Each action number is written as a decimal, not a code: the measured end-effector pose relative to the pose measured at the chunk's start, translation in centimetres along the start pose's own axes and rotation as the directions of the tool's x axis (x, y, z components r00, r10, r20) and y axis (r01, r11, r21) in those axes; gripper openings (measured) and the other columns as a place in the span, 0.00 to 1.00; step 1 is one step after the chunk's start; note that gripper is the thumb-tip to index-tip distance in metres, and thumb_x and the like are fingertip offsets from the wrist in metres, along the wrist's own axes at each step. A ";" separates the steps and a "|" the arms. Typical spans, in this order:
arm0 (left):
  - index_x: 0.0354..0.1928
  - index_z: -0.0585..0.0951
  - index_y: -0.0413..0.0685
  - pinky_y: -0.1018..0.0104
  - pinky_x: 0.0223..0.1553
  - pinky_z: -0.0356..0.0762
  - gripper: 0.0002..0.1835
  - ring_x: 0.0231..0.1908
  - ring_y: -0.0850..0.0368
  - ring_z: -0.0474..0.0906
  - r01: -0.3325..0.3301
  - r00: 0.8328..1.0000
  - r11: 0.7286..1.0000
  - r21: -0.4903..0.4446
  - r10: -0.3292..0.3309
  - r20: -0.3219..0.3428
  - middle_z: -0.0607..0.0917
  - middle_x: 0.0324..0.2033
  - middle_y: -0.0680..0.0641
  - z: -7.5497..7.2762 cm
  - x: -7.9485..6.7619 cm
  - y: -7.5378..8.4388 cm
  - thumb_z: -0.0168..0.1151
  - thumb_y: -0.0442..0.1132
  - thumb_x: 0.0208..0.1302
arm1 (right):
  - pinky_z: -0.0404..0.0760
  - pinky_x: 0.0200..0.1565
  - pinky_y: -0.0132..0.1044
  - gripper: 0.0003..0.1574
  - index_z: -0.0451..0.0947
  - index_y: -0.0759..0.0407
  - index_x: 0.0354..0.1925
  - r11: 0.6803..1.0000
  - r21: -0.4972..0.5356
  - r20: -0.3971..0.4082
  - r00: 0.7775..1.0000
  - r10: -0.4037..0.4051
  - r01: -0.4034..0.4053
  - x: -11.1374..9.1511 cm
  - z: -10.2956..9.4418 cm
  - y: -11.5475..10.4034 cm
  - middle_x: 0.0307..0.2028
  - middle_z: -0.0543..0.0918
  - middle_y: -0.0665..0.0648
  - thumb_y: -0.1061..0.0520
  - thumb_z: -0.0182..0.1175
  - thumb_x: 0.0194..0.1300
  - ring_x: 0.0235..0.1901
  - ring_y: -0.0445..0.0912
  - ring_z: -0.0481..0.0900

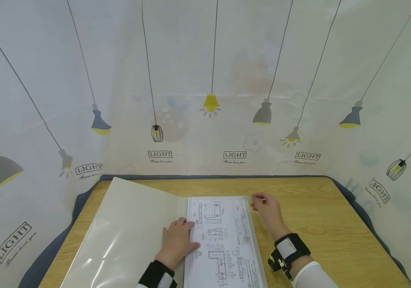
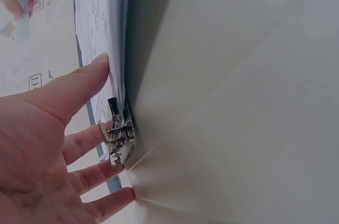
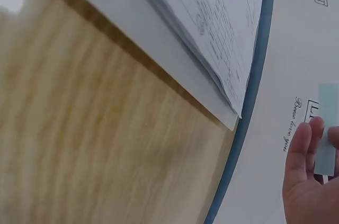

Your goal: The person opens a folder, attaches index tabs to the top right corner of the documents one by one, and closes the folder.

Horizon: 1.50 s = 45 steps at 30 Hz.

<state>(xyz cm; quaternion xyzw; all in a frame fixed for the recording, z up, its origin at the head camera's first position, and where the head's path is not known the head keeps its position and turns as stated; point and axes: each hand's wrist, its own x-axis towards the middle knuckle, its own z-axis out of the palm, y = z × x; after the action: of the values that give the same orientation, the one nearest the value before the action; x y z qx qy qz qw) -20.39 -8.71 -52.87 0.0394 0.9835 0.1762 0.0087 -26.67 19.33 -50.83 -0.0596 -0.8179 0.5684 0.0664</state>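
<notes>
Left hand (image 1: 177, 242): fingers spread, at inner edge of drawing sheets (image 1: 216, 240), beside metal clip (image 2: 121, 131)
Folder (image 1: 133, 216): open on wooden table (image 1: 317, 224), sheets in right half
Right hand (image 1: 268, 210): pinching pale green strip (image 3: 327, 105), near folder's far right corner
Backdrop (image 1: 191, 60): lamp prints, beyond table

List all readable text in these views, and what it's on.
"LIGHT": boxed print, repeated on the wall covering.
"love you": script under "LIGHT" on the same covering; its first word is too blurred to read surely.
Drawing sheet: has lettering and apparent dimensions, all too small or blurred to read.
Pale strip in the right hand: no readable text.
</notes>
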 end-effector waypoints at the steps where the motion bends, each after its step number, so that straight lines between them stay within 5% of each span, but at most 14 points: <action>1: 0.55 0.78 0.49 0.26 0.57 0.55 0.37 0.60 0.39 0.68 -0.002 1.000 1.000 0.002 0.002 -0.002 0.75 0.57 0.42 0.0 0.0 0.0 0.77 0.54 0.40 | 0.82 0.42 0.35 0.16 0.74 0.64 0.50 1.000 0.001 0.002 1.000 0.005 -0.005 0.3 0.1 -0.1 0.46 0.79 0.64 0.56 0.53 0.69 0.40 0.49 0.81; 12: 0.55 0.79 0.51 0.27 0.57 0.56 0.38 0.59 0.40 0.69 0.028 1.000 0.999 0.017 -0.028 0.001 0.76 0.56 0.43 0.4 0.4 0.0 0.77 0.54 0.38 | 0.81 0.41 0.43 0.17 0.73 0.63 0.52 0.992 -0.035 0.027 0.992 0.121 -0.120 3.6 0.6 -0.4 0.42 0.78 0.64 0.60 0.45 0.70 0.35 0.49 0.78; 26: 0.56 0.78 0.52 0.29 0.58 0.57 0.38 0.58 0.41 0.70 0.043 0.999 0.998 0.042 -0.044 0.010 0.77 0.54 0.44 0.1 0.2 0.1 0.77 0.55 0.38 | 0.81 0.41 0.40 0.17 0.70 0.69 0.51 0.982 0.005 0.117 0.976 0.186 -0.188 5.6 1.5 1.1 0.46 0.77 0.68 0.63 0.55 0.65 0.36 0.49 0.83; 45: 0.55 0.79 0.51 0.29 0.58 0.57 0.37 0.58 0.41 0.70 0.044 0.999 0.999 0.014 -0.044 0.010 0.77 0.53 0.44 -0.2 0.1 0.1 0.77 0.53 0.39 | 0.77 0.29 0.30 0.15 0.73 0.70 0.43 0.974 -0.134 -0.003 0.983 0.182 -0.181 6.0 3.2 3.0 0.40 0.78 0.67 0.68 0.57 0.55 0.27 0.44 0.79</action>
<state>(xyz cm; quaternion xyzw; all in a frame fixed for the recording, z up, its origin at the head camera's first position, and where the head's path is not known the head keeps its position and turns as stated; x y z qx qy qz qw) -20.50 -8.63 -52.64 0.0186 0.9853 0.1691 0.0175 -33.10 18.45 -54.49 -0.1358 -0.8456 0.5162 0.0062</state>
